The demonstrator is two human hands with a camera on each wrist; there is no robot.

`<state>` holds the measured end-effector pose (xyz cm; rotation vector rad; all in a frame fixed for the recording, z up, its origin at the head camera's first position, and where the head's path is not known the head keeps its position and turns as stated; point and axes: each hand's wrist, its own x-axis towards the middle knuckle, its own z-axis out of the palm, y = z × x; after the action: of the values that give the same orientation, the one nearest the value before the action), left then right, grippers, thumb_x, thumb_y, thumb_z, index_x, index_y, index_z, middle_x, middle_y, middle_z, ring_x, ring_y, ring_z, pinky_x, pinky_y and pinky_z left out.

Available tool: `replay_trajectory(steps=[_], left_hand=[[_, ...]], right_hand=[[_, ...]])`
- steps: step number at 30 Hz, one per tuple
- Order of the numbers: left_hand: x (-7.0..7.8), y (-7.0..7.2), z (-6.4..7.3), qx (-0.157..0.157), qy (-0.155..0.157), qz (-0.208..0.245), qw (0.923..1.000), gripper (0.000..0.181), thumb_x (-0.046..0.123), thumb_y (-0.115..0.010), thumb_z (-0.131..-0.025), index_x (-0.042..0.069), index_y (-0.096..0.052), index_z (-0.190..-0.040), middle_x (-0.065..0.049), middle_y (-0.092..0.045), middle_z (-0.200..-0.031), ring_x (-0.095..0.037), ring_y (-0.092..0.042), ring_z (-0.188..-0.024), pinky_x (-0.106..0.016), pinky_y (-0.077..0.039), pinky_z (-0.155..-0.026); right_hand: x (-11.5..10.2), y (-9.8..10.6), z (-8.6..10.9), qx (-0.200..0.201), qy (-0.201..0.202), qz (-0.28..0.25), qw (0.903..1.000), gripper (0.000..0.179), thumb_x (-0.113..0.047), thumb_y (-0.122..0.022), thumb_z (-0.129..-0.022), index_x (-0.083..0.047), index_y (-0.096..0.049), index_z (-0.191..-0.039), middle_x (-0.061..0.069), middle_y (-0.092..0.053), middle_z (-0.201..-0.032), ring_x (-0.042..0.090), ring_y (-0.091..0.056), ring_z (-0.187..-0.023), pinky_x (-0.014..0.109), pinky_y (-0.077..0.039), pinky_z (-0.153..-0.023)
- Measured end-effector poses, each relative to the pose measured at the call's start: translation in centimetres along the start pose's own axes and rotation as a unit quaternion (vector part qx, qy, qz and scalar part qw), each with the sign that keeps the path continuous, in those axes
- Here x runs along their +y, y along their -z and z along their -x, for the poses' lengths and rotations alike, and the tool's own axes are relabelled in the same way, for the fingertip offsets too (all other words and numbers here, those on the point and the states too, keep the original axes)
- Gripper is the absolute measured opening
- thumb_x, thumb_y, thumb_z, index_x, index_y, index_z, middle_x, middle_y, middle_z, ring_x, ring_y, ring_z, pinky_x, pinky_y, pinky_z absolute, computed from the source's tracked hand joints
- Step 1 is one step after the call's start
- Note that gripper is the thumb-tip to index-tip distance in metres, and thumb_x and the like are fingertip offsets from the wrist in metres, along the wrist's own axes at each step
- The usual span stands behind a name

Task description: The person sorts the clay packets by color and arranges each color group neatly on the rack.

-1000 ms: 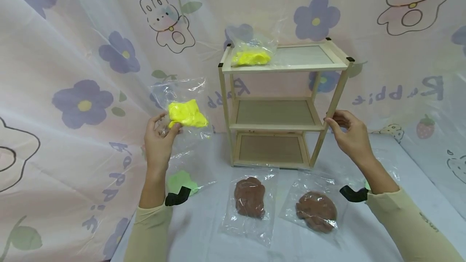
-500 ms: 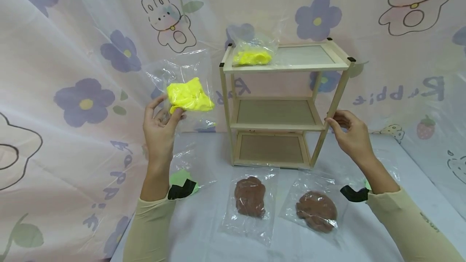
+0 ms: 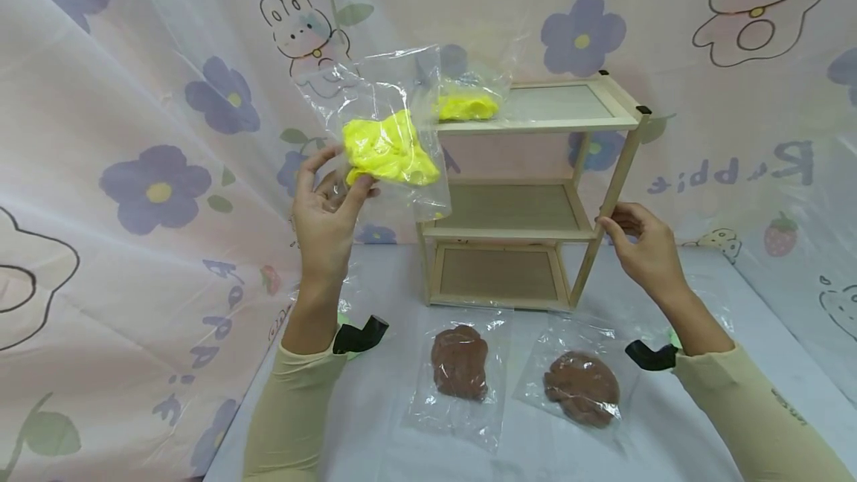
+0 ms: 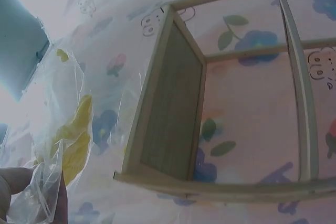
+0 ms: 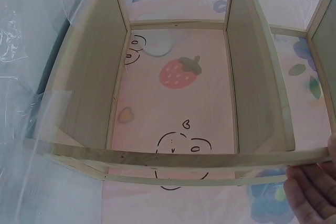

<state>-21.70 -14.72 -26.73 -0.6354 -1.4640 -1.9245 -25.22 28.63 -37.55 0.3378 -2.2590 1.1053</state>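
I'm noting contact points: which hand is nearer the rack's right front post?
Right. The right hand holds the right front post about midway up; the left hand is away by the left side of the rack, holding a bagged yellow lump.

Both tan sleeves (image 3: pixel 291 415) have a bent black piece (image 3: pixel 361 335) near the end, and the right sleeve (image 3: pixel 743 415) has small dark marks (image 3: pixel 788 407).

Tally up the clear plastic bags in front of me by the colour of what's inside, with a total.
Clear plastic bags with bright yellow lumps: 2
Clear plastic bags with flattened brown lumps: 2
Clear plastic bags with pale green contents, mostly hidden: 2
Total: 6
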Motion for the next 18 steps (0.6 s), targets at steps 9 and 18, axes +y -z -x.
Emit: replay_trajectory(steps=[9,18], left_hand=[[-0.3,-3.9,-0.8,-0.04,-0.002,0.013,0.9991,0.053,-0.009,-0.076,-0.095,0.001,-0.054,-0.143,-0.022,-0.072,-0.125,-0.023,-0.078,-0.102,-0.036,-0.067,-0.088],[-0.7,-7.1,-1.8,-0.072,-0.002,-0.004,0.9974,0.057,-0.009,-0.077,-0.095,-0.003,-0.051,-0.145,-0.021,-0.068,-0.131,-0.031,-0.075,-0.113,-0.037,-0.067,-0.088]], right_hand=[[-0.1,0.2,0.1,-0.004,-0.003,0.001,1.0,0.031,-0.016,-0.067,-0.109,0.007,-0.067,-0.129,0.023,-0.073,-0.114,-0.015,-0.055,-0.097,0.002,-0.044,-0.09],[0.0,0.1,0.0,-0.005,0.009,-0.005,0.9999,0.029,-0.014,-0.067,-0.108,0.007,-0.067,-0.128,0.022,-0.073,-0.112,-0.014,-0.056,-0.097,0.003,-0.045,-0.09]])
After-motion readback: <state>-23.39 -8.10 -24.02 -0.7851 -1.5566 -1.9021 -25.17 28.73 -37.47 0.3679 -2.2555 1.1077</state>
